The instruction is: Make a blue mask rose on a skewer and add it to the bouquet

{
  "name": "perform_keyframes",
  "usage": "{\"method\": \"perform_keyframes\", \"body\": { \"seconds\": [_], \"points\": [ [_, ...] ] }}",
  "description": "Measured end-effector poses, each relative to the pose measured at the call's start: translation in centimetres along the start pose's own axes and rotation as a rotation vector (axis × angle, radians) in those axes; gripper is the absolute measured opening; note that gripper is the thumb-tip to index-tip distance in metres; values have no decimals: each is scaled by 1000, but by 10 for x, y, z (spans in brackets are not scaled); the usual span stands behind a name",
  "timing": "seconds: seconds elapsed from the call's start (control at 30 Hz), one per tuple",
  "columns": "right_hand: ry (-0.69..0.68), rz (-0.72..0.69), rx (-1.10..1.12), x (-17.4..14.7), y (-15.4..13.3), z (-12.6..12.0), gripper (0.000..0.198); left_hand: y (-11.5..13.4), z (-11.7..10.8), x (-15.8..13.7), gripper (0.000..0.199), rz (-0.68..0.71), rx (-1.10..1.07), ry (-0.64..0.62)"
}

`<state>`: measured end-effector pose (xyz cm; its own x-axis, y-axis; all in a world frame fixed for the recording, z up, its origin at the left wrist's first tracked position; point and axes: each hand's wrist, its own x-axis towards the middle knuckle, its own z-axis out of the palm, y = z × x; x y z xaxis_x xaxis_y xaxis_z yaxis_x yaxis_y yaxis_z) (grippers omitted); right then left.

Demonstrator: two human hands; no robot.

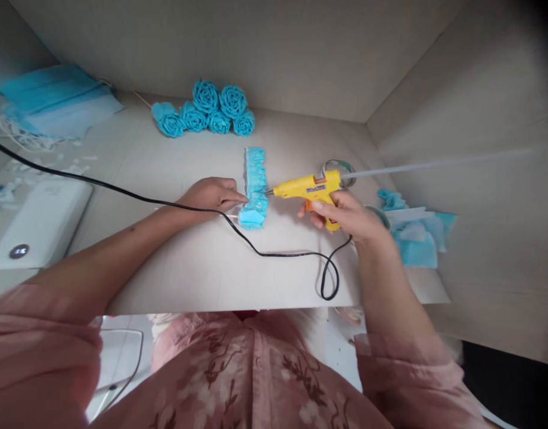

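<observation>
A light blue pleated strip [256,170], apparently of face-mask fabric, lies lengthwise on the work surface, with a thin stick beside its near end. My left hand [210,193] is closed, its index finger and thumb at the strip's left edge, pinching or pressing it; the exact grip is partly hidden. Wrapped around the handle of a yellow glue gun [301,186] is my right hand [348,211], fingers by the orange trigger. The gun's metal nozzle points left and is at the strip's right edge. A long clear glue stick [390,170] sticks out of its back.
Several blue fabric roses [220,110] lie at the back. Blue face masks [55,98] are piled back left, above a white power bank [41,220]. The black cord [135,195] crosses over my left forearm. Blue scraps [417,232] and tape rolls [343,168] lie right, near the partition wall.
</observation>
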<state>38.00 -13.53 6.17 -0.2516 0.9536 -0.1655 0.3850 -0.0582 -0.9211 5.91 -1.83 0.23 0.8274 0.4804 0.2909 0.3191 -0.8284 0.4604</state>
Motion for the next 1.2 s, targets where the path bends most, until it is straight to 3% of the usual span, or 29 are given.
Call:
{"method": "perform_keyframes", "body": {
  "seconds": [0.33,1.0,1.2],
  "points": [
    [-30,-14,-52,13,3,22,63,-3,2,0,31,63,41,66],
    [-24,6,-118,14,1,20,62,0,2,1,29,33,46,57],
    [-9,14,-39,9,0,17,61,-3,3,1,30,23,44,48]
  ]
}}
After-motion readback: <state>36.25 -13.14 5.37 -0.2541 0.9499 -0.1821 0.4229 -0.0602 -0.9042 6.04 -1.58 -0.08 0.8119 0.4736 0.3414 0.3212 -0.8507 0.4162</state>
